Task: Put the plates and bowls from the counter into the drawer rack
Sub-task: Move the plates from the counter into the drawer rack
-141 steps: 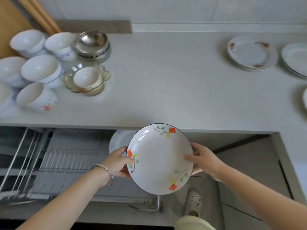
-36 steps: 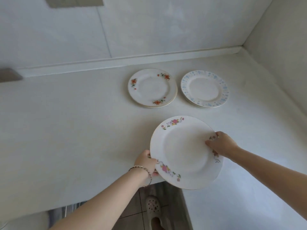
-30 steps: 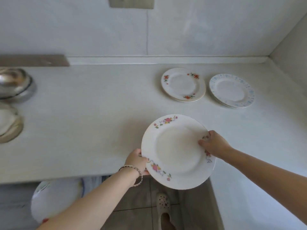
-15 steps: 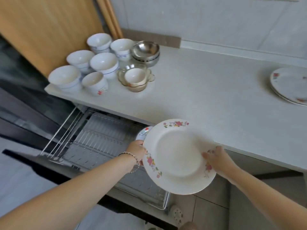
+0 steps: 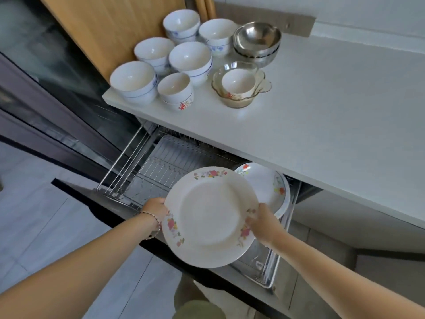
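a flowered plate (image 5: pixel 209 219) was held over the near right part of the open drawer rack (image 5: pixel 161 162), tilted with its face toward the camera; the left hand (image 5: pixel 155 207) gripped its left rim and the right hand (image 5: pixel 264 221) pinched its right rim, thumb on the face and fingers hidden beneath; a hold on both sides probably served to keep a broad, smooth plate steady while it was tipped toward upright for the wire slots. just beyond it, at the far right of the rack, an orange-flowered plate (image 5: pixel 264 185) stood leaning on edge, so the slot on its near side looked like the intended place; the two plates overlapped in view, and whether they touched could not be told. rows of wire prongs ran on toward the left of the rack. on the worktop (image 5: pixel 333 111) above, at its far left corner, stood a cluster of white bowls (image 5: pixel 184 58), stacked steel bowls (image 5: pixel 257 40) and a glass bowl (image 5: pixel 241 97) with a small white bowl inside; by my reading the task was early, with one plate racked, one on its way and every bowl left; the risk lay in knocking rim against rim on the way down.
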